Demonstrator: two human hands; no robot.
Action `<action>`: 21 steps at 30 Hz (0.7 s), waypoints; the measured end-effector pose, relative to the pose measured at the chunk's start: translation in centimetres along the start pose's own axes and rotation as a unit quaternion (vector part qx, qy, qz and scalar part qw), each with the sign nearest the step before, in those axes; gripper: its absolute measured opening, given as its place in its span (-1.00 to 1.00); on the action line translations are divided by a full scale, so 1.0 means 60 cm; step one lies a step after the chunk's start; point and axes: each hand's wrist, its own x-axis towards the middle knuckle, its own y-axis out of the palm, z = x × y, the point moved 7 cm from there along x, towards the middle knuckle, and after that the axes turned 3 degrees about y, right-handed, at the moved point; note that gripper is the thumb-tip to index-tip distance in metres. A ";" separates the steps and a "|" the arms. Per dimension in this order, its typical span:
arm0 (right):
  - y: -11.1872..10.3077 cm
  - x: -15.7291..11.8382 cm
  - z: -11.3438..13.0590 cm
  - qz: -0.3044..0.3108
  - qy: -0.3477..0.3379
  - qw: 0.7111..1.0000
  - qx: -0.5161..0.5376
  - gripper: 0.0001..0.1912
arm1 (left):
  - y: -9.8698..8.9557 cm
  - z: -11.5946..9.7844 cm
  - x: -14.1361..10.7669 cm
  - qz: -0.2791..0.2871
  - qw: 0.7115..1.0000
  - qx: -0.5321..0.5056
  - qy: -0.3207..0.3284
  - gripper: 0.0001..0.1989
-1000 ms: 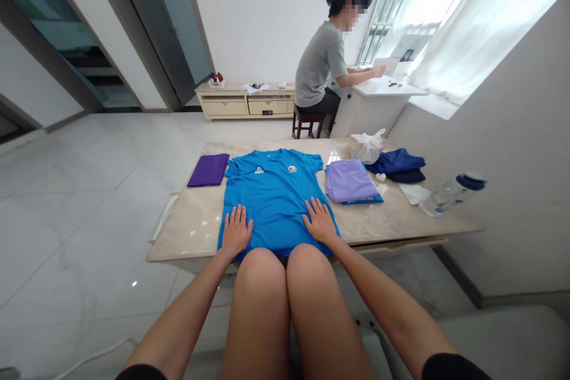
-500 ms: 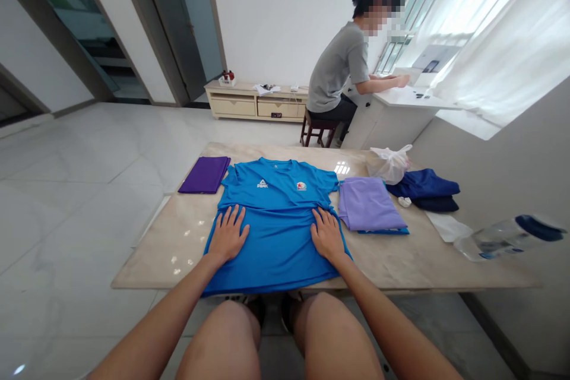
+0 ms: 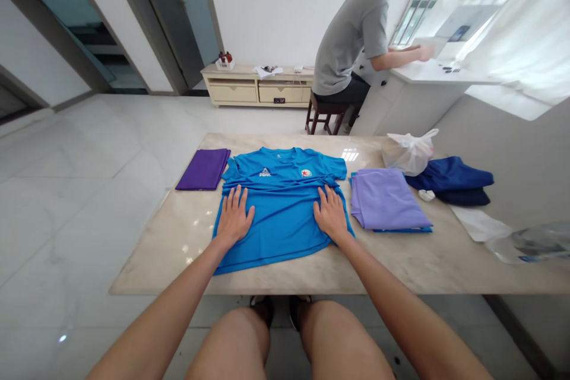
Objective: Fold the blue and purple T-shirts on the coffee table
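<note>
A blue T-shirt (image 3: 280, 219) lies face up on the table, its collar toward the far edge and a white logo and a round badge across the chest. My left hand (image 3: 234, 217) rests flat on the shirt's left side with fingers spread. On the right side my right hand (image 3: 331, 212) also lies flat, fingers apart. Wrinkles run across the shirt just beyond both sets of fingertips. The hem lies on the table, slanting, lower at the left.
A folded dark purple cloth (image 3: 203, 169) lies left of the shirt. To the right are folded lilac fabric (image 3: 387, 199), a plastic bag (image 3: 412, 151), navy clothing (image 3: 454, 175) and a clear bottle (image 3: 529, 241) on the marble-look table (image 3: 164, 237). Beyond, a person (image 3: 354, 35) sits on a stool.
Both hands have pushed the shirt away from me. Its hem, which hung over the table's near edge, now lies on the tabletop, and the folds across the middle have bunched further. The view has shifted slightly.
</note>
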 end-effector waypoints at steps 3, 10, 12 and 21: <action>-0.008 -0.049 0.006 0.007 -0.002 1.000 -0.007 -0.28 | -0.003 -0.006 -0.031 0.014 1.000 0.008 -0.010 -0.25; -0.036 -0.158 0.017 0.047 -0.032 0.998 -0.018 -0.27 | -0.023 -0.023 -0.124 0.012 1.000 0.013 0.010 -0.26; -0.043 -0.184 0.015 0.057 -0.039 0.997 -0.022 -0.27 | -0.030 -0.024 -0.149 0.021 1.000 0.018 0.009 -0.26; -0.077 -0.275 0.008 0.078 -0.051 0.995 -0.026 -0.29 | -0.064 -0.032 -0.229 0.073 0.996 0.036 0.023 -0.25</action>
